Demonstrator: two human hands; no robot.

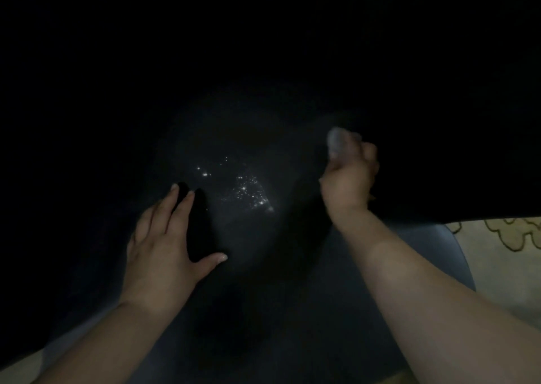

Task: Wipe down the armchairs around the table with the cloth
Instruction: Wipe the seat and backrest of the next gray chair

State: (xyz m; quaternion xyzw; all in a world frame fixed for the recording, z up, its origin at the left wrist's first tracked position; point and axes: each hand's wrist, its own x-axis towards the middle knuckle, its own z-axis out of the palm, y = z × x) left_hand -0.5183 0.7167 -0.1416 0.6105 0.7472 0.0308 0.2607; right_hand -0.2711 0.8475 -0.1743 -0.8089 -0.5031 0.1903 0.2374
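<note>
The scene is very dark. A dark grey armchair seat (251, 237) fills the middle, with small wet-looking glints near its centre. My left hand (164, 246) lies flat on the seat at the left, fingers straight and spread. My right hand (348, 178) is raised at the right of the seat, curled round a bunched pale cloth (336, 142) that sticks out above the fingers. The chair's back and the space beyond are lost in blackness.
The chair's grey rim (450, 252) shows at the lower right. Beyond it lies a pale floor covering (503, 252) with dark outlined yellow shapes. A strip of pale floor (17, 369) shows at the lower left corner.
</note>
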